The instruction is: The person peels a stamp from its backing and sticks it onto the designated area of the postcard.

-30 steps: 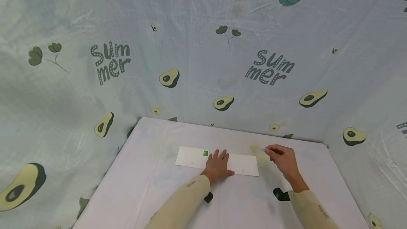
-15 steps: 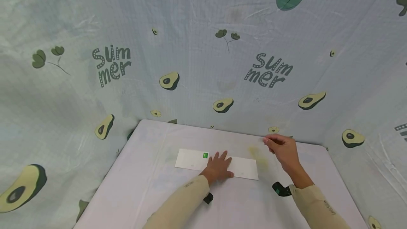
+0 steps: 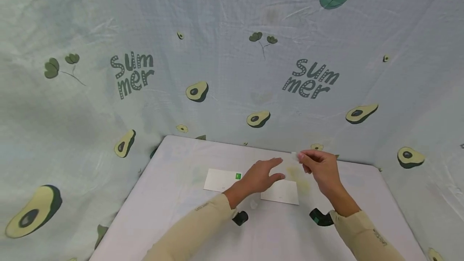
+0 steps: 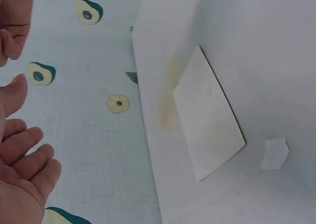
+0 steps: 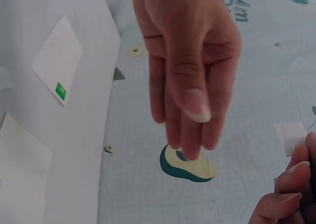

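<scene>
Right hand (image 3: 322, 170) is up in the air with thumb and fingertips pinching a small whitish see-through slip (image 5: 290, 135), and from the head cam that lines up close to the worktop (image 3: 174, 212)'s far edge. Left hand (image 3: 259, 175) is lifted off the worktop too, fingers out pretty straight with the thumb apart, reaching in the direction of the right one.

Below them there are two white cards lying flat, a gap between them. The stickered card (image 5: 59, 58) is the one toward the left edge, with a green square (image 3: 238, 176) on it. The second card (image 4: 210, 117) sits more toward the right edge, and there's a yellowish stain (image 3: 303, 184) on the worktop between it and the far edge. A second slip (image 4: 274, 154) lies on the worktop just off that card's near left corner, not touching it. Backdrop (image 3: 217, 59) is an avocado-print "summer" cloth, lol.
</scene>
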Motion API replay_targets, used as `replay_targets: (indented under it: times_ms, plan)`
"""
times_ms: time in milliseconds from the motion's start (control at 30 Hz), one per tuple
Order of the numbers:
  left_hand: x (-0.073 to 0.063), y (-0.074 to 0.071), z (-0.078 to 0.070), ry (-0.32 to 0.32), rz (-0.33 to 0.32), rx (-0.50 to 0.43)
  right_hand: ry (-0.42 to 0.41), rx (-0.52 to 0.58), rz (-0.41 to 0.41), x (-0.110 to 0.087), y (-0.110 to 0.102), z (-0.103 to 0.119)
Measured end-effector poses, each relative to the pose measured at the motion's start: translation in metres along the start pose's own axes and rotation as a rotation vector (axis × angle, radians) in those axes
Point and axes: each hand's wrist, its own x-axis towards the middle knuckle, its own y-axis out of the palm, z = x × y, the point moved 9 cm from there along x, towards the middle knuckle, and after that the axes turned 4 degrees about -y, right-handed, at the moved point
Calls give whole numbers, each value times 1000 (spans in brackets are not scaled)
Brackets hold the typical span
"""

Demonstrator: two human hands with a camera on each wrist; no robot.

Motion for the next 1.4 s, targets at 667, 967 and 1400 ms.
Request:
replay_targets:
  times_ms: [667,967,1400]
  plan:
    - [-7,-26,-15,-17,-101,-758,-122,-68,-98,-11,21,7]
    - [-12,-22,-10,-73,-121,-750,-949,-656,-92,-44,48,56]
    - [-14,-32,-26,-4,-132,-357,-1074,-861,130,-44,64,58]
